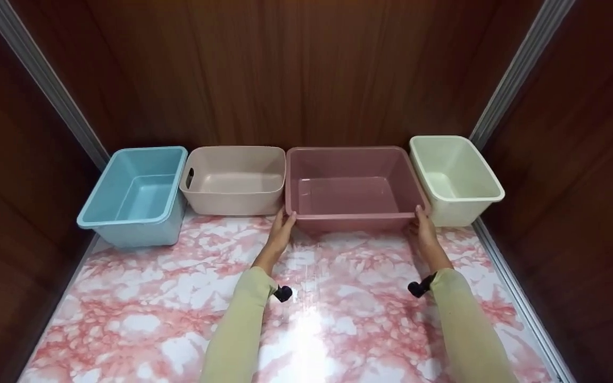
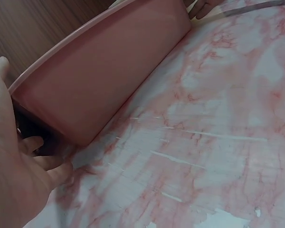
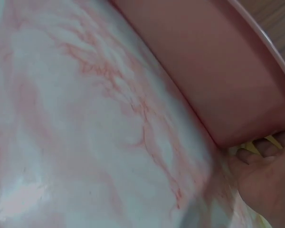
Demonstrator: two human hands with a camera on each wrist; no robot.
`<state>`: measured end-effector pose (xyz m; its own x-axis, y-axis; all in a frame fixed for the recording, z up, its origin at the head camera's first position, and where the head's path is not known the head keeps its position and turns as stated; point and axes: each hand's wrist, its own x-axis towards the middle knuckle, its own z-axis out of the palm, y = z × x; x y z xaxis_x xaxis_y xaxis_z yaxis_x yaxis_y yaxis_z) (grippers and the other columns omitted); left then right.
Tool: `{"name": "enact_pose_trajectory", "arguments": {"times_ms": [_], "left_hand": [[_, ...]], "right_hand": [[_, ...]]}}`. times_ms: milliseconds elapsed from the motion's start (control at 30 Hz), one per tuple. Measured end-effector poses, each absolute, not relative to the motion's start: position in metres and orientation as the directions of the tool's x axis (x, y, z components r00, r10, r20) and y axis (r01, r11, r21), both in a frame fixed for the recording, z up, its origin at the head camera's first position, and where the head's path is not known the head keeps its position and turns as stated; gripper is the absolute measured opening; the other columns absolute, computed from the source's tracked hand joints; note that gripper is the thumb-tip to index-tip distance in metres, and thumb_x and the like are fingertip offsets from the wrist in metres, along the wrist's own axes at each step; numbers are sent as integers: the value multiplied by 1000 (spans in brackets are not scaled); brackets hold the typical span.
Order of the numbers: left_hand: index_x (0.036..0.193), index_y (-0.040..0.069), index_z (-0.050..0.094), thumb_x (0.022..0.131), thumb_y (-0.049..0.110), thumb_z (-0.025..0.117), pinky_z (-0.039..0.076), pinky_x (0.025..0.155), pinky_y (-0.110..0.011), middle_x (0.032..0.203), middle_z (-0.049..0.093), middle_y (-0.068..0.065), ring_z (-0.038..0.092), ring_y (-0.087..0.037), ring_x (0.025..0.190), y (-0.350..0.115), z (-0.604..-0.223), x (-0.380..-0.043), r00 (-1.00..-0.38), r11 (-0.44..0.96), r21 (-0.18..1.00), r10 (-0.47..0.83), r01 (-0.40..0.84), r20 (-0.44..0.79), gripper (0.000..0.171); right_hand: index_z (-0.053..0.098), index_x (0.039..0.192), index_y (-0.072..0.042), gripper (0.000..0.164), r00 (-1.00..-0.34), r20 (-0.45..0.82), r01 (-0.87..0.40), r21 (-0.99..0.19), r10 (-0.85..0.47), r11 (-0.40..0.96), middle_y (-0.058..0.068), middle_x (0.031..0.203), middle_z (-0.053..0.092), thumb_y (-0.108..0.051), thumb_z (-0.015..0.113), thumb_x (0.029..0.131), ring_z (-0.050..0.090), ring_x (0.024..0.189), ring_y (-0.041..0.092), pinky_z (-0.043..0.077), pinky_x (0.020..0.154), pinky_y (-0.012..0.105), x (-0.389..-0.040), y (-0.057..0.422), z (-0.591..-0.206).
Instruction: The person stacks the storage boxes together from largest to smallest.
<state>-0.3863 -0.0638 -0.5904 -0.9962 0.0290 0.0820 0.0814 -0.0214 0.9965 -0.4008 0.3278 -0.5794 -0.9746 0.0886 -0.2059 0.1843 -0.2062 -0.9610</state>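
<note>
A dusky pink plastic bin point(image 1: 351, 224) stands on the table against the back wall, its open top up. My left hand point(image 1: 280, 235) grips its front left corner, with the thumb up at the rim. In the left wrist view, that hand's bent fingers point(image 2: 45, 166) lie low beside the bin's end wall. At the front right corner, my right hand point(image 1: 428, 239) holds the bin, thumb on the rim. Its fingers point(image 3: 266, 147) curl round the end wall in the right wrist view. Inside, the bin's bare floor point(image 1: 349, 196) shows.
Left of the pink bin stands a beige bin point(image 1: 234, 203) with a handle hole, then a light blue bin point(image 1: 139, 234). A cream bin point(image 1: 458, 213) stands close at its right. The red-and-white marbled table point(image 1: 179, 308) meets brown wooden walls point(image 1: 306, 69) with metal corner strips.
</note>
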Motion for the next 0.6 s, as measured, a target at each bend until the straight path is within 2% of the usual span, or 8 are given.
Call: {"name": "enact_pose_trajectory", "arguments": {"times_ms": [67, 133, 200, 333, 400, 467, 600], "left_hand": [[154, 1, 17, 102, 32, 47, 21, 113, -38, 155, 24, -22, 25, -31, 141, -64, -590, -389, -996, -47, 995, 20, 85, 86, 67], [154, 1, 18, 102, 32, 48, 23, 113, -39, 154, 25, -22, 27, -31, 140, -63, -589, -391, -996, -61, 995, 18, 82, 83, 67], [154, 1, 18, 102, 32, 48, 24, 112, -40, 154, 26, -23, 28, -33, 140, -63, -588, -391, -997, -66, 995, 15, 69, 71, 68], [154, 4, 18, 101, 32, 49, 28, 110, -48, 153, 27, -23, 31, -36, 138, -63, -586, -391, -1000, -94, 995, 7, 21, 22, 67], [155, 5, 17, 102, 30, 48, 29, 108, -52, 152, 29, -24, 34, -38, 136, -63, -585, -393, -1000, -125, 992, 13, 1, 3, 66], [155, 5, 17, 102, 29, 47, 31, 105, -55, 150, 32, -25, 38, -41, 132, -62, -583, -396, -1000, -150, 989, 21, -8, -5, 65], [155, 7, 19, 101, 30, 49, 35, 101, -58, 143, 40, -24, 47, -38, 122, -60, -576, -402, -999, -146, 989, 10, -32, -31, 65]], "right_hand": [[0, 154, 0, 83, -974, -212, 194, -961, 77, -195, 25, 157, 9, -49, 39, 101, 15, 143, 38, 17, 114, 45, -404, 327, -581], [4, 154, 0, 86, -970, -224, 206, -963, 91, -176, 26, 156, 14, -51, 46, 98, 21, 141, 37, 21, 113, 44, -411, 331, -588], [3, 155, -3, 89, -968, -236, 219, -959, 82, -178, 25, 156, 16, -51, 50, 96, 24, 141, 35, 22, 113, 43, -420, 336, -597], [5, 153, -10, 80, -964, -263, 242, -928, 37, -282, 21, 152, 24, -42, 53, 97, 29, 138, 32, 25, 112, 42, -437, 345, -610], [15, 147, -13, 68, -958, -287, 261, -903, 27, -342, 19, 140, 36, -36, 53, 97, 38, 131, 30, 31, 108, 40, -440, 346, -609], [30, 135, -12, 48, -944, -327, 286, -874, 40, -394, 12, 119, 50, -31, 52, 97, 50, 112, 25, 39, 98, 36, -440, 345, -604], [42, 104, -10, 15, -926, -370, 299, -835, 69, -462, 3, 86, 57, -19, 47, 94, 54, 81, 17, 42, 79, 34, -434, 338, -586]]}}
